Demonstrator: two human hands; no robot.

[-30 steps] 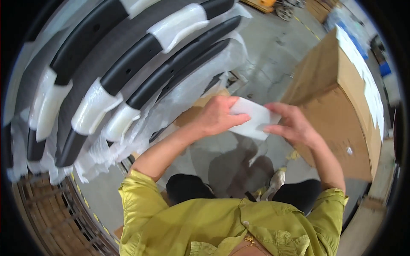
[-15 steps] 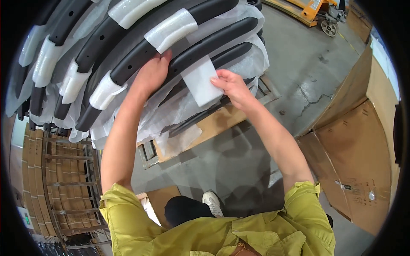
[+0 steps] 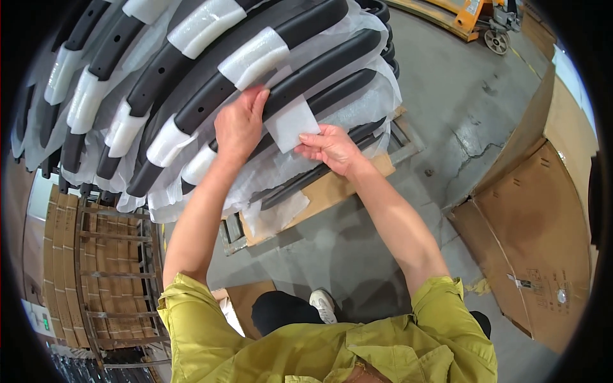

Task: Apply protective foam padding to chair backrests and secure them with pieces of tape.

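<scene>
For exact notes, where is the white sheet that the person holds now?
In the head view, the white sheet is above and slightly left of centre, beside a black bar, the right hand holding its lower right edge.

Yellow-green shirt (image 3: 313, 348), dark trousers (image 3: 281, 311)

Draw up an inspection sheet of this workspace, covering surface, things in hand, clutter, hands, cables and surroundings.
Surface: brown board under the stack; grey floor, cracked in places.
Things: black curved bars stacked close, several with white wraps; white sheet against one bar.
Clutter: yellowish scrap on the floor.
Hands: right hand pinches the sheet's lower edge; left hand is at the bars, grip partly hidden.
Cables: nothing seen.
Surroundings: large carton right; orange pallet jack upper right; metal rack left.
</scene>
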